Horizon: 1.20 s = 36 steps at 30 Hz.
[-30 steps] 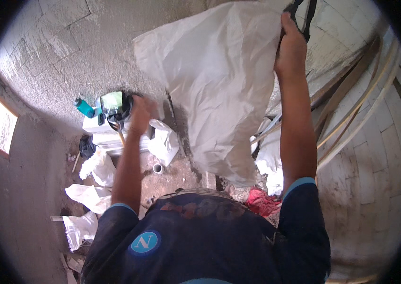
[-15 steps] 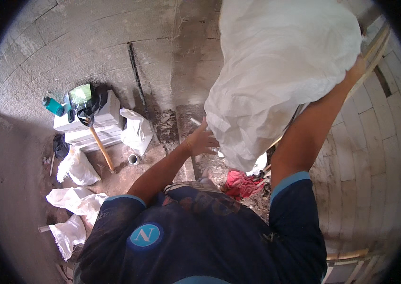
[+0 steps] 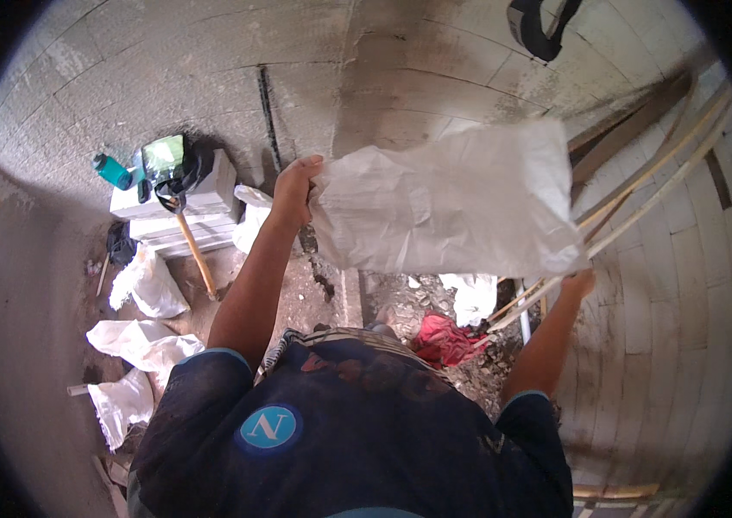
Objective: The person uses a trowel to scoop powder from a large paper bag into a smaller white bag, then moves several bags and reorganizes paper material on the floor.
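Block walls ring me; at frame centre my left hand (image 3: 294, 186) grips one corner of the white woven sack (image 3: 452, 203), my right hand (image 3: 577, 282) clutches the opposite lower edge, spreading it flat, unfilled

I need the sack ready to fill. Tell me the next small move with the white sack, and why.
Probably pull the two hands apart to open its mouth. The left hand grips one corner of the white sack and the right hand the far lower corner, yet it hangs flat and creased between them.
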Motion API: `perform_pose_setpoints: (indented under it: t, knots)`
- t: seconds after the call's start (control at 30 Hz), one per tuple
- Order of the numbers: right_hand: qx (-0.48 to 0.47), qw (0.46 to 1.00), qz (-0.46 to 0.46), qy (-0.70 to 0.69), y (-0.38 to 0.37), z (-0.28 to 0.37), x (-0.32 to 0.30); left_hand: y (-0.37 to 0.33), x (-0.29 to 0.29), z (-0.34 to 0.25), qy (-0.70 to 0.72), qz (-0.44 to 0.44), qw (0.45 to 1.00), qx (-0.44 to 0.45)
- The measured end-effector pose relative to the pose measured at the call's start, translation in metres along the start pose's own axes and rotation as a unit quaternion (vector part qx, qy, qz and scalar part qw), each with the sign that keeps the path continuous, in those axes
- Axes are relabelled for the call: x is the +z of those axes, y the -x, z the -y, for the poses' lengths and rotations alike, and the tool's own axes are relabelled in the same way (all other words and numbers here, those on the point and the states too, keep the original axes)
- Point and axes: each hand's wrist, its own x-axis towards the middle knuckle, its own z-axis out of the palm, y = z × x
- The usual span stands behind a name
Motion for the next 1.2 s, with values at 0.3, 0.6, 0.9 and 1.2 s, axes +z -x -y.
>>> perform_pose_setpoints:
  t: [0.3, 0.6, 0.9, 1.2]
  knots:
    - [0.084, 0.99, 0.036, -0.108, 0.053, 0.067, 0.055, 0.028, 0.003, -0.06, -0.114, 0.219, 0.965, 0.094]
    - [-0.373, 0.758, 0.174, -0.506, 0.25, 0.313, -0.247, 0.084, 0.033, -0.047, -0.079, 0.322, 0.936, 0.117]
    - [-0.376, 0.766, 0.227, -0.469, 0.259, 0.336, -0.224, 0.111, -0.053, -0.062, -0.589, -0.087, 0.735, 0.325]
    - [-0.439, 0.667, 0.382, -0.465, 0.373, 0.36, -0.244, 0.101, -0.217, 0.03, -0.344, -0.134, 0.918, 0.145]
